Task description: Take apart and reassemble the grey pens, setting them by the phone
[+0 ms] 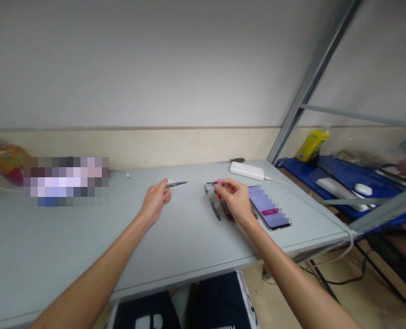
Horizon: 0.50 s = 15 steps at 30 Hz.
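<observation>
So: left hand (155,200) pinches a pen (177,184) by its tail, tip free and pointing right, low over the tabletop (189,242) | right hand (235,201) pinches a second pen (212,183) the same way, tip pointing left | spare pens (212,208) lie under it, phone (269,210) beside.

Soft even indoor light, faint shadows, wide-angle edge distortion.
</observation>
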Available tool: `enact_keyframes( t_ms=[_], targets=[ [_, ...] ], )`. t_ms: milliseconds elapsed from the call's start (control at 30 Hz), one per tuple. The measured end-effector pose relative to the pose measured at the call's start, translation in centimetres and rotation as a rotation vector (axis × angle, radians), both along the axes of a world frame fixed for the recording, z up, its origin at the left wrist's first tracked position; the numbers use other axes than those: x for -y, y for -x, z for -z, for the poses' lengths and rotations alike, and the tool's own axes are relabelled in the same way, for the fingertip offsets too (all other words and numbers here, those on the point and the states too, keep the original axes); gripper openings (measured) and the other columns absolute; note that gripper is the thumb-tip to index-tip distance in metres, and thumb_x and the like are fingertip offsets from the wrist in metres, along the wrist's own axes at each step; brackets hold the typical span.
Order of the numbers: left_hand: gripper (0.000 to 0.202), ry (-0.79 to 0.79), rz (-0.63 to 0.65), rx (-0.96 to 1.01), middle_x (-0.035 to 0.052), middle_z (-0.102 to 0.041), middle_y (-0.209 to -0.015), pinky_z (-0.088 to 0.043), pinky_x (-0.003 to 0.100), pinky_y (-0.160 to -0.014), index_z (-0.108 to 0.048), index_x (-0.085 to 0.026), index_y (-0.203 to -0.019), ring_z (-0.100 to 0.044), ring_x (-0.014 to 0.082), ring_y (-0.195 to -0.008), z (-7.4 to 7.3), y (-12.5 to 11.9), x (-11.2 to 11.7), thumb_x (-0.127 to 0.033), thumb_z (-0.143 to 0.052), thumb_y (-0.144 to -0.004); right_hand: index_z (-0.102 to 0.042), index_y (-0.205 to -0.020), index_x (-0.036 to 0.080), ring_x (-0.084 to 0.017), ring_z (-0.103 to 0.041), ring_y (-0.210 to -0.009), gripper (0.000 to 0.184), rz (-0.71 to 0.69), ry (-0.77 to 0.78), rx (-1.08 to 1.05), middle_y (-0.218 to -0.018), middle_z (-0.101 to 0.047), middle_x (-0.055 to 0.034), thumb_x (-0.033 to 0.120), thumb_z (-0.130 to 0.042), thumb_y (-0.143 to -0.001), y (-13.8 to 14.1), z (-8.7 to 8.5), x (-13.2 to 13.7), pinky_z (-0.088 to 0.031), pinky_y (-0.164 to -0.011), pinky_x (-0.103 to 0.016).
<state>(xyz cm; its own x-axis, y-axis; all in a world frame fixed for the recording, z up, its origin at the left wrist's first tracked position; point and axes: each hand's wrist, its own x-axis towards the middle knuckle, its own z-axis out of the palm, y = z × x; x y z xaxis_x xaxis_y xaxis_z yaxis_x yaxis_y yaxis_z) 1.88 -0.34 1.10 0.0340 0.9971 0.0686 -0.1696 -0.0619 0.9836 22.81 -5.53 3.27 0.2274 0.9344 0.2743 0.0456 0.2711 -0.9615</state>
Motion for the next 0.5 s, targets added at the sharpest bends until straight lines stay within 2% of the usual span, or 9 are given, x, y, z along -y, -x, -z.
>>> enact_keyframes(
  t_ms=[367, 500],
  targets=[
    [0.043, -0.001, -0.015, -0.002, -0.0073, -0.029, -0.038, -0.027, 0.023, -0.044, -0.032, -0.021, -0.047, -0.027, 0.0064, -0.038, 0.02, 0.13, -0.02, -0.042, -0.053, -0.077, -0.064, -0.081, 0.016, -0.012, -0.052, -0.048, 0.021, 0.027, -0.068, -0.006, -0.054, -0.058, 0.0012, 0.032, -0.068, -0.067, -0.46, 0.48, -0.35, -0.04, -0.048, -0.024],
    [0.044, -0.005, 0.009, -0.014, -0.0069, -0.029, -0.038, -0.027, 0.024, -0.044, -0.032, -0.021, -0.046, -0.027, 0.0065, -0.039, 0.06, 0.11, -0.03, -0.042, -0.052, -0.078, -0.064, -0.08, 0.015, -0.011, -0.052, -0.047, 0.021, 0.013, -0.049, -0.027, -0.053, -0.058, 0.0014, 0.031, -0.068, -0.066, -0.14, 0.36, -0.28, -0.04, -0.048, -0.024]
  ],
)
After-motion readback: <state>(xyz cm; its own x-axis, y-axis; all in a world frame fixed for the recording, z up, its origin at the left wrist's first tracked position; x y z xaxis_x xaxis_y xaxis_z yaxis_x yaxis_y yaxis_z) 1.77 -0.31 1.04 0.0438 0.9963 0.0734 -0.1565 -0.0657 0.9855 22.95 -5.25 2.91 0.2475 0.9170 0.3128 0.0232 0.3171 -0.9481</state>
